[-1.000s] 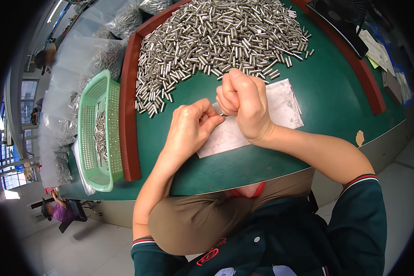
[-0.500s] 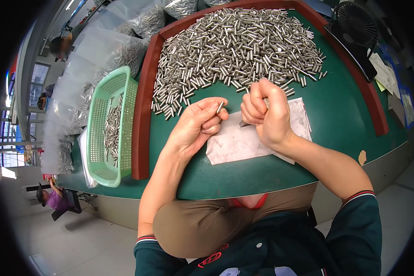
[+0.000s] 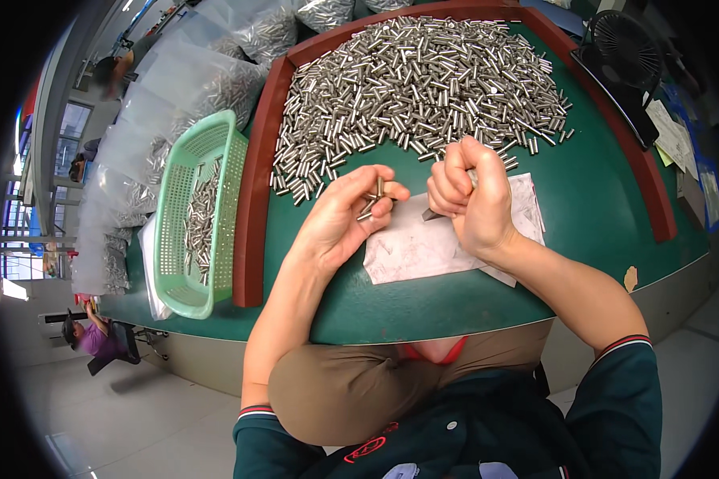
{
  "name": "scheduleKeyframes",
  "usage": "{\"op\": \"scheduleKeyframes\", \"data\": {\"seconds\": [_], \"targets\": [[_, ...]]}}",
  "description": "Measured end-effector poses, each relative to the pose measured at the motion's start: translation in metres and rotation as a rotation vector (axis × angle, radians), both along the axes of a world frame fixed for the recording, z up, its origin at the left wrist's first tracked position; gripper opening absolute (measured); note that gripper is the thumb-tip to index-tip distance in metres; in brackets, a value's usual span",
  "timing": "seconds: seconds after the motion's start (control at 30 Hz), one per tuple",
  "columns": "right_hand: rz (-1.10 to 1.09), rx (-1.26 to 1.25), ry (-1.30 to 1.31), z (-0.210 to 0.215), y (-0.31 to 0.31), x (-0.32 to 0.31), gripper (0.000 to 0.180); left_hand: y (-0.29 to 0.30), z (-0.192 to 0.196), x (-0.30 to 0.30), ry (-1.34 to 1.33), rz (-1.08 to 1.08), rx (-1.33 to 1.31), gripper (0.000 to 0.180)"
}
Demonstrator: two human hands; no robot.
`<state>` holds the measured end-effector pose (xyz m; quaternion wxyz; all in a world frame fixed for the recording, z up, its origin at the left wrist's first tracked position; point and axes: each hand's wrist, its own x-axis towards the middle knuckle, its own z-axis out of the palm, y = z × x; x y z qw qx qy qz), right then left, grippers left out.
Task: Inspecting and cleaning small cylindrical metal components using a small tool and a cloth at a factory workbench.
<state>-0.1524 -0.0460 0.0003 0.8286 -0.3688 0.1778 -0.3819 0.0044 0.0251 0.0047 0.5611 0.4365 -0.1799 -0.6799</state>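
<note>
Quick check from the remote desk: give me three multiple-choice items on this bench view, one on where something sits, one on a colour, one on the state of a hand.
1. Where is the basket relative to the pile of metal pins?
A. to the pile's left, beyond the red-brown rail
B. on top of the pile
C. to the pile's right, by the fan

2. What colour is the table top?
A. white
B. green
C. yellow

3. What is the left hand doing?
A. lying flat and empty
B. gripping the basket rim
C. pinching a couple of small metal pins at its fingertips

Answers:
1 A: the basket sits outside the red-brown rail, left of the pins.
2 B: the surface around the white sheet is green.
3 C: pins stick out between the thumb and fingers, while the right hand is fisted round a small tool.
</note>
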Motion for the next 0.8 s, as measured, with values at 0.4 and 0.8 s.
{"op": "scheduleKeyframes", "data": {"seconds": [0.4, 0.8], "targets": [[-0.01, -0.004, 0.005, -0.001, -0.001, -0.002, 0.04, 0.004, 0.017, 0.035, -1.742, 0.029, -0.088, 0.01], [-0.013, 0.002, 0.008, -0.001, -0.002, -0.002, 0.04, 0.0, 0.009, 0.024, -1.521, -0.087, -0.229, 0.009]]}}
